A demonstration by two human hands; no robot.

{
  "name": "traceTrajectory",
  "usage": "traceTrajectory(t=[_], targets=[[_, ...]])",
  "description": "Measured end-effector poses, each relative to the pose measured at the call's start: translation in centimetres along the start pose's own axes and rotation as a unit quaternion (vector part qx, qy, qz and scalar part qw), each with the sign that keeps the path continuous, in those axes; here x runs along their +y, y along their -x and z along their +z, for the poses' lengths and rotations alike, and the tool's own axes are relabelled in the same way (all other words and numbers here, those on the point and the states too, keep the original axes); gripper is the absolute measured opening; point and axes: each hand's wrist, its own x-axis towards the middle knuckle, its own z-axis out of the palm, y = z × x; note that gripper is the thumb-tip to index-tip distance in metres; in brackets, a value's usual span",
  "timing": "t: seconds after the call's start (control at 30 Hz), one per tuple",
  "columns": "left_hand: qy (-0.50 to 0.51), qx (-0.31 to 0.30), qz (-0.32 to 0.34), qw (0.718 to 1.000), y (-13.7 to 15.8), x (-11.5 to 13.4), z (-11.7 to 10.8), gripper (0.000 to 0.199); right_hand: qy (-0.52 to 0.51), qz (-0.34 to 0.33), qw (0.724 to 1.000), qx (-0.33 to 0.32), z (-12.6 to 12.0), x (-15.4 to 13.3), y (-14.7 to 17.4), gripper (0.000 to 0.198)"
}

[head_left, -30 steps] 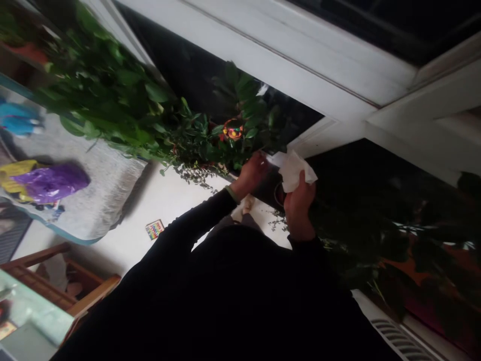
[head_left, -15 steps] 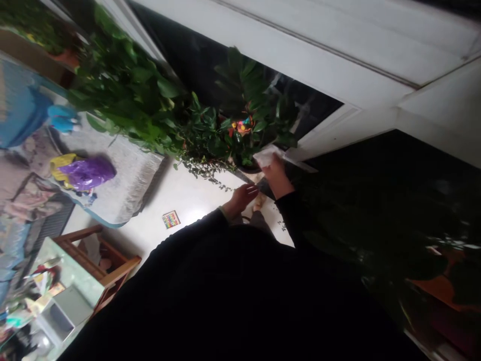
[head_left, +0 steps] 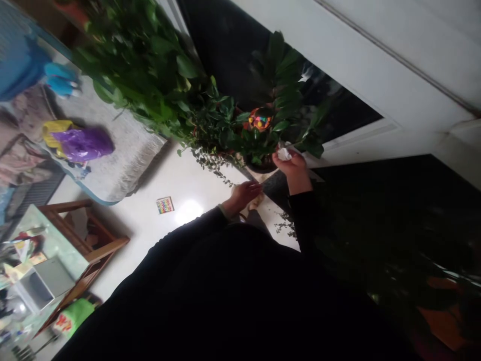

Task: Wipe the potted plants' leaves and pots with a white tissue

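My right hand [head_left: 296,169] is curled around a crumpled white tissue [head_left: 284,153]. It is beside a dark pot [head_left: 262,166] of a green potted plant [head_left: 284,82], close to the leaves at the plant's right side. Lower and to the left, my left hand [head_left: 242,196] has its fingers stretched out and fairly straight, with nothing visible in it. Its fingertips are near the corner of a dark surface [head_left: 276,188]. A colourful ornament [head_left: 259,120] shows among the leaves.
Leafy plants [head_left: 150,75] line the dark window at upper left. A purple bag [head_left: 88,144] lies on a grey fringed cover. A small colourful box [head_left: 165,205] is on the white floor [head_left: 150,233]. A wooden-legged table [head_left: 56,235] stands at left. Dark foliage fills the right side.
The view has shifted and turned a little. My right hand has turned, and the tissue is now bunched more compactly in it. My left hand stays low, fingers still extended.
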Motion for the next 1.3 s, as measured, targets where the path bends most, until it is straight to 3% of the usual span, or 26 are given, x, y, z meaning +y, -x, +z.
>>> traceTrajectory(t=[0.27, 0.53, 0.77, 1.07, 1.3], targets=[[0.000, -0.017, -0.009, 1.000, -0.4, 0.0, 0.6, 0.039, -0.044, -0.003, 0.999, -0.027, 0.4, -2.2, 3.3, 0.030], [0.003, -0.015, -0.003, 1.000, -0.6, 0.0, 0.2, 0.031, 0.039, 0.019, 0.997, 0.065, -0.6, 0.1, 0.2, 0.024], [0.007, -0.010, 0.001, 1.000, -0.5, 0.6, -1.0, 0.035, 0.088, 0.041, 0.993, 0.066, -0.6, 0.8, -1.0, 0.024], [0.011, 0.005, -0.009, 1.000, -0.1, 1.0, -0.9, 0.035, 0.136, 0.014, 0.987, 0.078, -0.7, 1.5, -1.4, 0.018], [0.028, 0.009, -0.022, 0.999, 0.2, 1.5, -0.6, 0.039, 0.119, 0.015, 0.991, 0.065, 0.1, -0.1, 0.3, 0.023]])
